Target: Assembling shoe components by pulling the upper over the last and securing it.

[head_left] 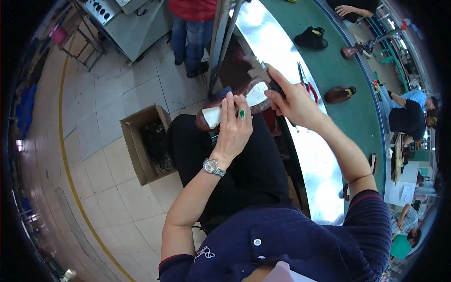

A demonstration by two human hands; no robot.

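A brown shoe upper point(203, 123) rests bottom up above my knees, with white pieces point(256, 94) showing on its underside. My left hand point(233, 127) lies across its middle and holds it, fingers close together on the white part. In my right hand point(293, 101) is a dark-handled tool with a notched grey metal head point(256, 68); its exact kind is unclear. That head is over the far right end of the shoe, and I cannot tell whether it touches. A dark blue block-like piece point(222, 93) shows just beyond the shoe.
To my right runs a shiny metal bench point(314, 174) with red-handled scissors point(307, 84). Beyond it a green conveyor point(366, 136) carries a black shoe point(311, 38) and a brown shoe point(340, 94). A cardboard box point(141, 145) with dark scraps stands left. Ahead, a person point(192, 33) stands near a metal post point(220, 42).
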